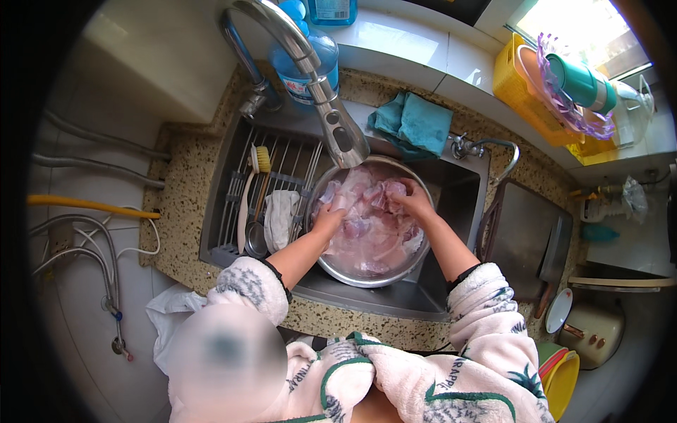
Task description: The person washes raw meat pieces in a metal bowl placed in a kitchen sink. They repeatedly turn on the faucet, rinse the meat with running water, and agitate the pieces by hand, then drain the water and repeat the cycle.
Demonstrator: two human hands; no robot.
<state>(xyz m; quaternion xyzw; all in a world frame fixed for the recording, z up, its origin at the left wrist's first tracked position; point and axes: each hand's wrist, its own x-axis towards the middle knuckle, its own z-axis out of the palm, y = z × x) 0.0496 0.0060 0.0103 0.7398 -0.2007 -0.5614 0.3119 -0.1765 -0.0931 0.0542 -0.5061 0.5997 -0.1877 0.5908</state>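
A round stainless steel bowl (370,283) stands in the kitchen sink, holding pieces of raw meat (359,227) in cloudy pinkish water. At the bowl's left side, my left hand (329,222) touches the meat, its fingertips partly hidden among the pieces. My right hand (413,200) grips a pale pink piece of raw meat (390,191) at the bowl's upper right. The pull-out spray head of the faucet (344,137) hangs over the bowl's far rim.
Left of the bowl, a metal drying rack (232,206) carries a scrub brush (259,160), a ladle (256,238) and a white cloth (280,219). Teal cloths (418,124) lie behind the sink. Right of it are a cutting board (523,232) and a knife (552,254).
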